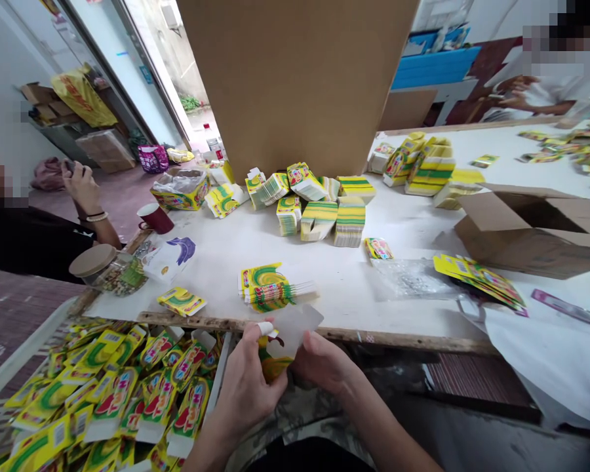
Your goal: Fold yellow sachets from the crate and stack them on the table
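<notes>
Over the table's front edge, my left hand is closed round a small yellow and green printed carton. A pale flap or sheet sticks up from it. My right hand touches the same carton from the other side with bent fingers; its fingertips are partly hidden. Just beyond my hands lies a fanned stack of flat yellow cartons. To the left, a single yellow carton rests near the edge. Below my left arm, a white plastic crate holds many such cartons.
Bundled carton stacks stand at the table's back before a tall cardboard sheet. An open cardboard box and a clear plastic bag are at right. A lidded jar and red mug stand left. Other people sit at both sides.
</notes>
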Tool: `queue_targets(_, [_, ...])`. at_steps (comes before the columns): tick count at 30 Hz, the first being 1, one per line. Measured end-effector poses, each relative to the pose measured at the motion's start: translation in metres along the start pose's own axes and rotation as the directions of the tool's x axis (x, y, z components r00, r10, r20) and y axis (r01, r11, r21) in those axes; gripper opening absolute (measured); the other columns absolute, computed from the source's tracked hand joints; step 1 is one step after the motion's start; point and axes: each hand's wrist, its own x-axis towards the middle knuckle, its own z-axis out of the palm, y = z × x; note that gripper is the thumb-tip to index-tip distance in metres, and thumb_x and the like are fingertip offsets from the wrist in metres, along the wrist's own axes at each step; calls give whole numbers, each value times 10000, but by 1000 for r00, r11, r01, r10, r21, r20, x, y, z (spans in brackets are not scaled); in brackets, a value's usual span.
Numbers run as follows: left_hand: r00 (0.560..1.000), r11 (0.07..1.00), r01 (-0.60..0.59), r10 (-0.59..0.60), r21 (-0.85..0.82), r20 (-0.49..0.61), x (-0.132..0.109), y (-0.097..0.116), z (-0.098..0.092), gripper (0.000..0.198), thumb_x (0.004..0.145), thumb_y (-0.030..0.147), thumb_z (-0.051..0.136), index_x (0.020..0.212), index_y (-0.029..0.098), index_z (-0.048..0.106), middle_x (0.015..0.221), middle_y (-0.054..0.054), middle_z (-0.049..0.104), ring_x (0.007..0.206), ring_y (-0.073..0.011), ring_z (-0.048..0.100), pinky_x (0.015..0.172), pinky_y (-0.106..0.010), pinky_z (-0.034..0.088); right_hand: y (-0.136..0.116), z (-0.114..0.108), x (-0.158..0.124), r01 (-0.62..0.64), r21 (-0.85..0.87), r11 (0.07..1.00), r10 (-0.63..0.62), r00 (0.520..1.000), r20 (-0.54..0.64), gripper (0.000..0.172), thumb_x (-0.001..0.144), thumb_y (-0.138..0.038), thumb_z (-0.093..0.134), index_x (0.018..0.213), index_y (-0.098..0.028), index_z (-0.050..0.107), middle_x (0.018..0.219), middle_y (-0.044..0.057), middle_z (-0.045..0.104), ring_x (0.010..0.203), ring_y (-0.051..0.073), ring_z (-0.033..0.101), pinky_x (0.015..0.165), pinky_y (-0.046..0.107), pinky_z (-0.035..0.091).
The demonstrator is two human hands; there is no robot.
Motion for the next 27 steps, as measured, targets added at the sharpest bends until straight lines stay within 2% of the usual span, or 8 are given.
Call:
queue_targets(5, [992, 995, -103, 102, 11, 73, 7, 5, 0, 582, 659, 89, 558, 1186, 217, 348, 1139, -135, 565, 1023, -286, 595, 848, -396, 499, 8, 6, 1, 17, -138, 990, -31, 994, -105, 437, 753, -414, 719, 1147, -244, 634, 1113, 54, 676, 1117, 244, 591, 1038, 411, 390])
queue_targets(8, [978, 1000, -4, -1, 20, 209, 13, 5, -2, 623, 642, 108, 557, 1209, 198, 314, 1057, -138, 594, 964, -310, 618, 796, -420, 516, 11, 5, -1, 36, -325, 945, -89, 985, -149, 488, 826, -467, 623, 1265, -267, 551, 1251, 56, 613, 1215, 246, 530, 1072, 433, 360])
queue_targets(10, [951, 995, 100, -96, 2, 294, 15, 2, -1, 678, 659, 144, 572, 1258, 170, 256, 1049, -157, 597, 938, -320, 629, 762, -432, 529, 12, 3, -3, 109, -539, 835, -203, 972, -119, 522, 892, -429, 529, 1381, -269, 436, 1394, 68, 499, 1312, 239, 432, 1122, 445, 285])
queue_targets(12, [947, 994, 100, -86, -30, 310, 15, -2, 5, 696, 681, 147, 555, 1294, 163, 225, 1124, -181, 559, 1001, -322, 610, 814, -450, 522, 13, 0, -4, 194, -745, 638, -322, 946, -28, 545, 909, -283, 490, 1437, -260, 356, 1467, 71, 410, 1360, 228, 363, 1147, 433, 241])
queue_targets(15, [990, 998, 30, -38, 58, 137, 11, -6, 13, 678, 694, 157, 574, 1294, 168, 260, 1240, -205, 444, 1168, -356, 494, 949, -519, 448, 15, -5, -4, 249, -876, 413, -433, 900, 51, 602, 864, -89, 430, 1435, -269, 366, 1448, 65, 437, 1328, 205, 410, 1126, 387, 303])
queue_targets(18, [992, 976, 126, -127, 175, -6, 5, -8, 11, 606, 711, 224, 650, 1232, 171, 344, 1200, -163, 445, 1159, -363, 455, 947, -548, 437, 15, -12, -4, 223, -896, 384, -541, 841, -23, 554, 911, -109, 374, 1441, -273, 354, 1358, 84, 531, 1255, 193, 497, 1069, 375, 392])
queue_targets(23, [989, 974, 144, -138, 174, -47, 2, -11, -9, 419, 732, 250, 687, 1093, 203, 479, 1025, -81, 547, 970, -293, 531, 843, -479, 487, 17, -21, -8, 249, -952, 176, -372, 913, 170, 689, 916, -259, 498, 1504, -216, 141, 1559, 146, 180, 1434, 298, 190, 1113, 459, 317])
queue_targets(27, [943, 963, 270, -265, -3, -200, 4, -9, -12, 631, 630, 380, 782, 1139, 175, 471, 1155, -128, 498, 1098, -335, 499, 938, -509, 441, 18, -28, -7, 236, -964, 123, -437, 885, 161, 474, 953, -213, 407, 1423, -274, 388, 1473, 140, 351, 1333, 271, 409, 1057, 433, 408])
